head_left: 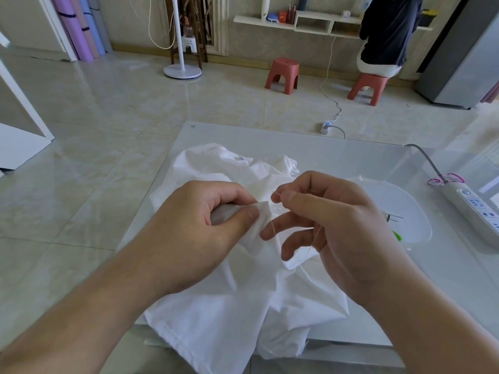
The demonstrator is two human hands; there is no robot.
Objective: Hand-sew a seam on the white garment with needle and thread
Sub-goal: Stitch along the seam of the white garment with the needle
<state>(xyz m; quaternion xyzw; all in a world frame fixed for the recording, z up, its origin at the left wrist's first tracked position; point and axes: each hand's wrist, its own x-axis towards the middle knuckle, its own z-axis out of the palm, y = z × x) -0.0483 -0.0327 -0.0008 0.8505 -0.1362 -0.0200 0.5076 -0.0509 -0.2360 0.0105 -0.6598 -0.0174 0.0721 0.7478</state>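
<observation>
The white garment (243, 306) lies crumpled on the pale tabletop (351, 152), in the centre and lower middle of the frame, and part of it hangs over the near edge. The left hand (194, 230) pinches a folded corner of the cloth between thumb and curled fingers and lifts it a little off the tabletop. The right hand (332, 228), just right of centre, pinches the needle (276, 193) between thumb and forefinger; only the thin tip shows, pointing to the left toward the held fold. The other fingers of this hand are loosely spread below. A pale thread (272, 228) runs down from the cloth edge and across these fingers; where it ends I cannot tell.

The step in hand seems to be making the next stitch in the held fold. To do it well, the left hand should keep the fold flat and a little tight, with the thumb close to the entry place but not in the way of the tip. The needle should go in near the edge, at an even spacing. The loose thread should stay free of the lower right fingers, otherwise it may loop and knot when it is pulled through. The pull should be gentle, so that the thin cloth does not pucker.
</observation>
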